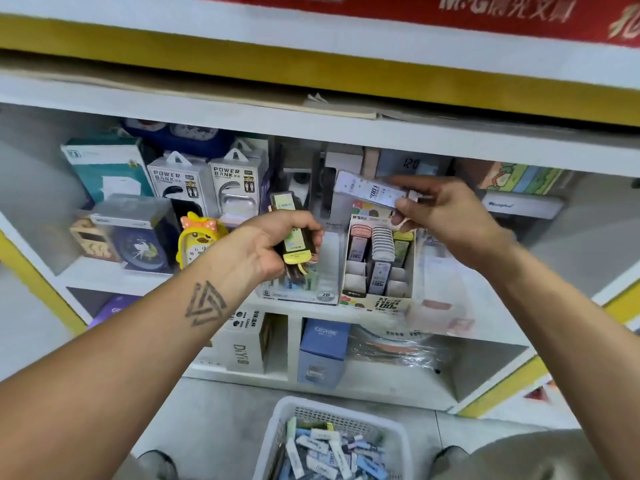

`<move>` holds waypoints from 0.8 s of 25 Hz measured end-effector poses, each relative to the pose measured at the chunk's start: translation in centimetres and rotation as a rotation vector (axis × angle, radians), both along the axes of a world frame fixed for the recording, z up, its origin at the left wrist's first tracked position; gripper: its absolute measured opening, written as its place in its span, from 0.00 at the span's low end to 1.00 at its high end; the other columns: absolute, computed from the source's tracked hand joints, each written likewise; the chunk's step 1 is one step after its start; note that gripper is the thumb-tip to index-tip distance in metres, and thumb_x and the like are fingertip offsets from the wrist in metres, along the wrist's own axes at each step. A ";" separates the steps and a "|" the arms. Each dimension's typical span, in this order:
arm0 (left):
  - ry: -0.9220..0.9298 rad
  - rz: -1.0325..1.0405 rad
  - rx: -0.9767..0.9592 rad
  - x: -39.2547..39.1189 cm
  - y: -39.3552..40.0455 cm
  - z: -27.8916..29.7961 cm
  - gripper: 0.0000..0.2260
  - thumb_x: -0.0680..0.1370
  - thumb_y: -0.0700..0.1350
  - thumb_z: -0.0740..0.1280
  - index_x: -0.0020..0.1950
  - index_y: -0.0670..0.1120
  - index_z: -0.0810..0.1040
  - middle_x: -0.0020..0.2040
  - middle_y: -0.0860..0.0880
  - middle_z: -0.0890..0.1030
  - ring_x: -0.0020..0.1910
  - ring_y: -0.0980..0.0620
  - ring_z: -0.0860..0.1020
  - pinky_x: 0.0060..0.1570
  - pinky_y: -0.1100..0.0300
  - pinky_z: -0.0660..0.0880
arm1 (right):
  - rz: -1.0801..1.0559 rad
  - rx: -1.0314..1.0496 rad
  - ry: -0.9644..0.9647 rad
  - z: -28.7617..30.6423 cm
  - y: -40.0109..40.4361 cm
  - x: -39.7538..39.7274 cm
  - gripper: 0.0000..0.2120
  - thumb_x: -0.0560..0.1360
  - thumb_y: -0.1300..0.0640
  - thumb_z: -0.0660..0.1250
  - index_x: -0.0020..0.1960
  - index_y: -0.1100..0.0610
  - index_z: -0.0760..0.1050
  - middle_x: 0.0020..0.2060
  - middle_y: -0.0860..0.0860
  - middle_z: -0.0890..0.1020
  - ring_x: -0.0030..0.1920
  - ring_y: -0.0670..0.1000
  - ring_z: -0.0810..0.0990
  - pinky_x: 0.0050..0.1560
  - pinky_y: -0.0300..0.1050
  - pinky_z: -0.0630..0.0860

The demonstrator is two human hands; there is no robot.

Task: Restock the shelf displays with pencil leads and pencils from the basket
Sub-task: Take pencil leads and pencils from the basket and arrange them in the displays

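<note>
two "power bank" boxes [207, 188], "100" lead case [372, 192]

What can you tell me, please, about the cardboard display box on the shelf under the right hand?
The display box is printed white cardboard, open-topped, standing upright on the white shelf, with "0.7" and "100" on its front lip. Dividers split it into tiered slots: the rear ones hold upright lead cases with pink, white and yellow-green caps, one case stands lower in the middle, and several front slots are unfilled. The right hand holds a pale lead case above it, not touching it.
</note>
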State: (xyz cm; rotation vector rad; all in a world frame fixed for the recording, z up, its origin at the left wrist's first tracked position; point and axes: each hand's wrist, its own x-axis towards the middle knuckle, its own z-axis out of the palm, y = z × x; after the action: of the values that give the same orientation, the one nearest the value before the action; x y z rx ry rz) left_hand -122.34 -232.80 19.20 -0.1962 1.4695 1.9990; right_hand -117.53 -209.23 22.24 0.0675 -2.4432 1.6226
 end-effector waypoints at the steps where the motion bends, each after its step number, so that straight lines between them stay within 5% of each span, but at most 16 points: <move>1: -0.005 -0.016 0.002 0.2 0.6 0.0 0.07 0.77 0.35 0.63 0.39 0.40 0.74 0.33 0.44 0.76 0.24 0.51 0.75 0.23 0.64 0.73 | 0.007 0.021 0.028 0.1 1.0 0.6 0.16 0.78 0.67 0.69 0.63 0.56 0.79 0.43 0.52 0.85 0.38 0.50 0.84 0.41 0.40 0.81; 7: -0.035 -0.065 -0.032 1.3 2.7 -0.4 0.04 0.76 0.35 0.62 0.42 0.40 0.74 0.32 0.44 0.79 0.24 0.50 0.77 0.23 0.63 0.74 | -0.019 -0.015 0.124 0.6 2.9 1.6 0.09 0.73 0.65 0.74 0.52 0.55 0.82 0.38 0.50 0.85 0.35 0.49 0.80 0.37 0.42 0.79; 13: -0.041 -0.134 -0.083 1.8 3.0 -0.5 0.04 0.77 0.36 0.60 0.46 0.39 0.75 0.40 0.43 0.80 0.24 0.48 0.78 0.20 0.64 0.71 | 0.007 0.601 0.113 -1.4 1.9 2.0 0.09 0.73 0.56 0.76 0.50 0.48 0.79 0.42 0.45 0.81 0.44 0.49 0.81 0.48 0.49 0.80; 17: -0.024 -0.137 -0.065 2.0 3.0 -0.5 0.05 0.77 0.35 0.61 0.45 0.37 0.77 0.38 0.42 0.84 0.26 0.48 0.80 0.22 0.64 0.73 | 0.076 0.723 0.071 -2.6 1.2 2.4 0.09 0.75 0.55 0.74 0.46 0.46 0.74 0.40 0.43 0.79 0.42 0.48 0.79 0.45 0.50 0.79; 20: -0.015 -0.110 -0.039 2.1 3.2 -0.6 0.04 0.77 0.34 0.63 0.45 0.36 0.76 0.38 0.39 0.85 0.29 0.47 0.83 0.26 0.59 0.79 | 0.111 0.810 0.111 -3.2 1.2 2.5 0.04 0.77 0.59 0.72 0.49 0.52 0.79 0.43 0.47 0.81 0.45 0.52 0.80 0.46 0.48 0.77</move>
State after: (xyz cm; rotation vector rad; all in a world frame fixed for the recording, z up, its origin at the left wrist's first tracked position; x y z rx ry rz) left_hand -120.23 -229.57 18.59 -0.1435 1.4781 1.8789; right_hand -115.01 -208.08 19.09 0.4025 -2.8609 0.5386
